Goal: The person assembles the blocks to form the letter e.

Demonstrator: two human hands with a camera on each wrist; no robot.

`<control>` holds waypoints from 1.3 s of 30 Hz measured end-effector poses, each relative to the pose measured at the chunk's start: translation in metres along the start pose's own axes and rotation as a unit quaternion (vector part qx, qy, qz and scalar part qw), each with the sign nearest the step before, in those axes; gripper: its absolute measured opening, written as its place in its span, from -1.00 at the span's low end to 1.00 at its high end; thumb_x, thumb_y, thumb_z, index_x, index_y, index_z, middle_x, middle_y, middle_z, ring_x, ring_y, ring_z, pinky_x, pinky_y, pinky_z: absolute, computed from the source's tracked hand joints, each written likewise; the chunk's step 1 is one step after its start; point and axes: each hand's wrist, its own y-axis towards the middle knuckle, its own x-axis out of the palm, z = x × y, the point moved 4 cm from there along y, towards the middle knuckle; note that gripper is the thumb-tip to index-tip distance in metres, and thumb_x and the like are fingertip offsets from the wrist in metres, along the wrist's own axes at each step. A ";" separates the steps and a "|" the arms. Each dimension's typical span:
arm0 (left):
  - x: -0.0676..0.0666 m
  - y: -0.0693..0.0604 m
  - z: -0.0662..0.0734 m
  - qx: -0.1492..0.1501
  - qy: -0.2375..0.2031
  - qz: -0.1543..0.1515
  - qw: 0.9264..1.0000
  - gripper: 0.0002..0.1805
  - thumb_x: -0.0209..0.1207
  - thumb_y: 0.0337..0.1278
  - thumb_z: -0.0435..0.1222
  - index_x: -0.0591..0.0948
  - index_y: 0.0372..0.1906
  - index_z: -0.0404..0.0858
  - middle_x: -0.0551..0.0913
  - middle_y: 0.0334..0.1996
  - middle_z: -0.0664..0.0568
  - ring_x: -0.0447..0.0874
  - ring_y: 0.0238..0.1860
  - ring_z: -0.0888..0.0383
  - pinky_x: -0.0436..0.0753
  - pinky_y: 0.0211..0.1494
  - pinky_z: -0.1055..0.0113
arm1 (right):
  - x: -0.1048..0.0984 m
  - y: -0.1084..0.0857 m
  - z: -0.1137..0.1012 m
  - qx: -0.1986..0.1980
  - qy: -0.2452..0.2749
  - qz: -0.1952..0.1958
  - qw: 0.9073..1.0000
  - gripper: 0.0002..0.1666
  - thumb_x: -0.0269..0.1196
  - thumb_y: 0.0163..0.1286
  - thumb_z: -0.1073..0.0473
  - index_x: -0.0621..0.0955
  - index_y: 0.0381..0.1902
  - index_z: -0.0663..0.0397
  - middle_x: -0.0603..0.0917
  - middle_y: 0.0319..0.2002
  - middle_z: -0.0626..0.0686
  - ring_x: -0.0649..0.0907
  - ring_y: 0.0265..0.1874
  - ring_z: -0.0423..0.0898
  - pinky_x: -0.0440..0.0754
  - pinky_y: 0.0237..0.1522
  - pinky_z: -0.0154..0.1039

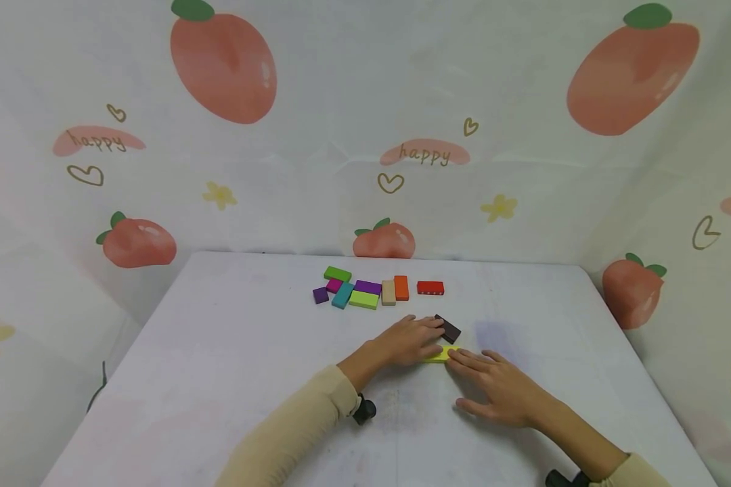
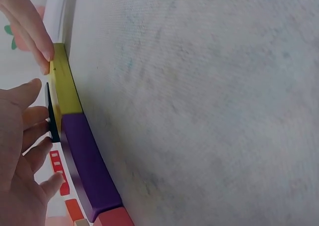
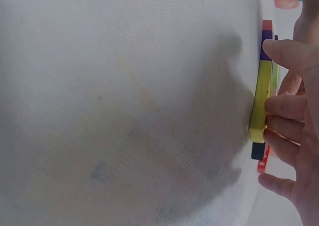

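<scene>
Left hand (image 1: 411, 340) comes in from the left, palm down, fingers loosely extended and closed round nothing: fingers over a dark block (image 1: 449, 330), thumb beside the left end of a yellow block (image 1: 438, 356). Whether those fingers press on the dark one, I cannot tell. Right hand (image 1: 502, 389) reaches in from the lower right, open, fingers straight, tips against the right part of the yellow block, thumb spread well away on my side. Yellow block lies on the worktop (image 1: 250, 379) between my two hands, the dark one slanting just beyond it.

Head view: farther off, a loose cluster of coloured blocks, including teal (image 1: 343, 295), tan (image 1: 388, 293) and orange (image 1: 401, 288), with a white-dotted red block (image 1: 430, 288) to their right.

Left wrist view adds what the head view lacks: a purple block (image 2: 88, 161) set end to end with the yellow, then a pinkish-red block (image 2: 114, 218) at its other end. Right wrist view confirms that row, and shows my fingertips along the yellow block's far side.
</scene>
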 end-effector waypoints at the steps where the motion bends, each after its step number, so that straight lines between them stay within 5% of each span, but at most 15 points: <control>1: 0.000 0.000 0.001 0.002 -0.002 -0.001 1.000 -0.44 -0.01 0.49 0.00 0.39 0.46 -0.12 0.27 0.50 0.12 0.10 0.53 0.22 0.11 0.54 0.07 | 0.000 0.000 0.000 0.001 0.001 -0.002 1.000 -0.21 0.30 0.31 -0.22 0.50 0.35 0.12 0.46 0.38 0.12 0.49 0.33 0.06 0.43 0.23 0.27; 14: -0.002 0.004 0.006 0.017 -0.012 -0.008 1.000 -0.46 -0.02 0.51 -0.03 0.41 0.44 -0.15 0.28 0.49 0.11 0.10 0.53 0.23 0.04 0.56 0.16 | 0.001 0.000 0.000 -0.003 0.003 -0.008 1.000 -0.21 0.26 0.35 -0.25 0.48 0.37 0.11 0.43 0.40 0.12 0.47 0.34 0.07 0.43 0.22 0.28; 39: -0.003 0.018 0.001 0.045 -0.033 0.031 0.998 -0.56 0.01 0.48 -0.18 0.54 0.34 -0.17 0.44 0.39 0.09 0.29 0.44 0.23 0.09 0.55 0.18 | 0.001 0.002 0.001 0.000 0.007 -0.006 1.000 -0.23 0.27 0.34 -0.24 0.51 0.34 0.12 0.47 0.37 0.11 0.50 0.32 0.06 0.45 0.20 0.28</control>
